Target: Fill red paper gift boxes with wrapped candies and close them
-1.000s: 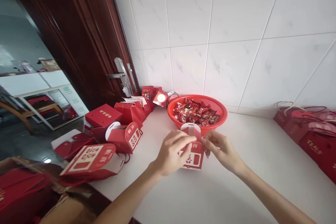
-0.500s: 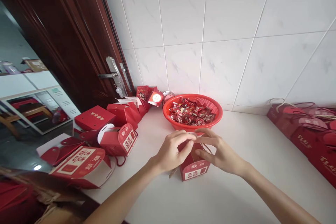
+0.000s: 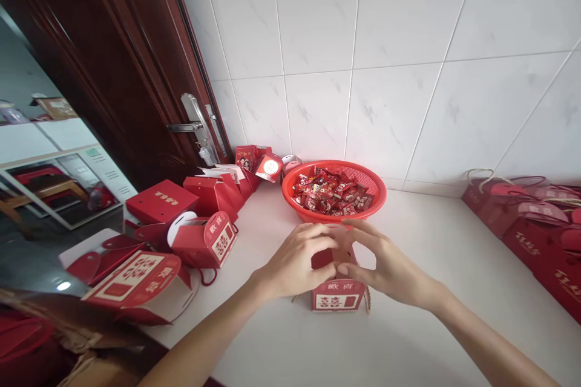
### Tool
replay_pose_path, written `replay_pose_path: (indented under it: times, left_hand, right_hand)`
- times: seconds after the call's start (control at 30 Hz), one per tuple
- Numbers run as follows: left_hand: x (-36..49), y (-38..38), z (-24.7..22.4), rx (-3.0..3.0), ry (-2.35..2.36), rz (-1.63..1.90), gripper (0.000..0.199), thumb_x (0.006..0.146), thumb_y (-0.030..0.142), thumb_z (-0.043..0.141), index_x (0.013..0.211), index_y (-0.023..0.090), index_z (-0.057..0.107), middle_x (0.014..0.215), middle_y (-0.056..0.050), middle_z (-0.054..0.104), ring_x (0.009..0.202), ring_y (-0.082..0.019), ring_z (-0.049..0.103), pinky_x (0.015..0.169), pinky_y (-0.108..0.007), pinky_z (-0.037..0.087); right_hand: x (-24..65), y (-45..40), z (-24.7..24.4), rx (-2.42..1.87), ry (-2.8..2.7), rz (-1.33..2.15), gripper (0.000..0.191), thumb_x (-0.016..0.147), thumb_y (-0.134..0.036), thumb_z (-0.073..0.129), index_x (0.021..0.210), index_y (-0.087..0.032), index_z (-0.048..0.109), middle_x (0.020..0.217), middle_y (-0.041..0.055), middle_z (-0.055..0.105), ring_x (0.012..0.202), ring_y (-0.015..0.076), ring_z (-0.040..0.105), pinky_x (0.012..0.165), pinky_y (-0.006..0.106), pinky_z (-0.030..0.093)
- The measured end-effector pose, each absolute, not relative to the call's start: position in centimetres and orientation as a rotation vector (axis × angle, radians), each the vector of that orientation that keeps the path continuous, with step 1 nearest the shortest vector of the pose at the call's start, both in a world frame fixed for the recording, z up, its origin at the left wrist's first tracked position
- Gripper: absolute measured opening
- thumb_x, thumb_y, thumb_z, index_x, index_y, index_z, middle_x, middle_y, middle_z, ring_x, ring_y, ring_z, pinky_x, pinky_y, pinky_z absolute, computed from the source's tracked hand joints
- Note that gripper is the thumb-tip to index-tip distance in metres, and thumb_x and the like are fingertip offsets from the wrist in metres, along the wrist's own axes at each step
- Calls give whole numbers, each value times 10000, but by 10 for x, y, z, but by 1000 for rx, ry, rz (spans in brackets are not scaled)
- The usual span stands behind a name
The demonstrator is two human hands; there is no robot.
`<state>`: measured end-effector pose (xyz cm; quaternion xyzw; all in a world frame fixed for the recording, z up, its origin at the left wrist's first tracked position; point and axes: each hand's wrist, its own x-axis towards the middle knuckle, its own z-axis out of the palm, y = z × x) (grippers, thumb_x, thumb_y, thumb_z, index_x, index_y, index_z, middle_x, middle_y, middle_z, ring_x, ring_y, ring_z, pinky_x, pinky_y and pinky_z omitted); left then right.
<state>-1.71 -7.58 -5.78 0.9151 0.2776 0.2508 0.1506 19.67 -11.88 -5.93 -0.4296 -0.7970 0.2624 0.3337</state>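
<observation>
A small red gift box [image 3: 336, 302] with a white label and Chinese characters stands upright on the white table, its top open. My left hand [image 3: 299, 260] curves around the box's left side, thumb at the near flap and fingers at the far flap. From the right, my right hand [image 3: 385, 263] holds the same flaps, its thumb beside the left thumb. Cord handles hang at both sides of the box. Just behind it, a red plastic basket [image 3: 378, 193] holds many red-wrapped candies [image 3: 336, 193].
Several red boxes [image 3: 163, 201] crowd the table's left side, some with flaps up. Red gift bags [image 3: 526, 242] line the right edge. A tiled wall [image 3: 394, 103] rises behind, and a dark wooden door [image 3: 122, 60] stands at the left.
The box has turned to face me more squarely. My thumbs have come together at its near flap, and my fingers have spread slightly apart over the top.
</observation>
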Motion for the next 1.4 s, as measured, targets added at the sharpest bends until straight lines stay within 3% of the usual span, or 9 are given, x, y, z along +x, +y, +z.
replay_pose_path:
  times: [0.13,0.23,0.37,0.5,0.73,0.97,1.13,1.2,1.4]
  left_hand:
    - [-19,-72,-57,2533,916,754,224,880,363,653,746,189,607,1055,-77,688,1092,-257,660,865,-351,516]
    - [-28,-67,-52,2469,927,715,236,871,318,646,702,188,545,1047,-73,692,1106,-254,664,846,-318,518]
    - [-46,-60,-42,2437,825,542,64,862,208,625,918,209,656,1291,-67,660,1236,-241,613,1002,-324,483]
    - [-62,-56,-39,2448,827,337,391,831,141,619,1200,259,671,1547,-51,469,1394,-268,484,1123,-368,417]
    - [-67,-66,-45,2449,1002,226,518,904,170,521,1410,272,568,1635,-38,305,1484,-275,342,1167,-367,375]
    - [-54,-81,-23,2607,1003,147,432,904,225,564,1320,310,640,1535,-37,485,1390,-334,465,1093,-460,437]
    - [-39,-57,-5,2531,833,352,299,933,271,567,1201,263,700,1180,-26,738,1057,-209,685,927,-309,517]
    - [-30,-34,-2,2453,780,423,277,940,285,558,1164,237,713,1102,-24,759,962,-175,702,856,-271,527]
    - [9,68,-17,2431,882,445,264,887,228,564,1077,225,746,1083,-28,770,962,-185,708,836,-264,528]
  right_hand:
    - [206,-119,-53,-1262,-2073,653,157,911,-367,614,849,-237,552,1062,44,626,936,201,620,823,361,526]
    - [215,-117,-53,-1404,-2061,684,119,872,-335,608,850,-240,539,980,23,638,873,191,613,763,344,514]
    - [225,-110,-57,-1520,-2004,824,152,838,-370,616,858,-237,545,918,30,649,870,206,620,713,328,513]
    - [230,-101,-67,-1489,-1960,915,185,837,-399,611,892,-234,545,919,31,642,817,191,622,704,326,523]
    - [230,-89,-79,-1352,-1926,981,189,849,-395,599,886,-223,532,971,27,638,714,144,599,683,322,528]
    - [228,-88,-68,-1254,-1971,901,177,911,-395,559,928,-226,607,1003,41,677,863,179,648,826,357,552]
    - [229,-70,-43,-1144,-1924,718,258,908,-458,575,880,-220,671,958,61,718,871,207,663,825,374,550]
    - [231,-52,-36,-1120,-1838,703,315,866,-514,617,843,-206,681,909,71,726,817,213,668,776,367,550]
    - [232,17,-43,-1082,-1185,779,418,626,-571,784,704,-184,646,734,56,705,669,193,658,711,345,543]
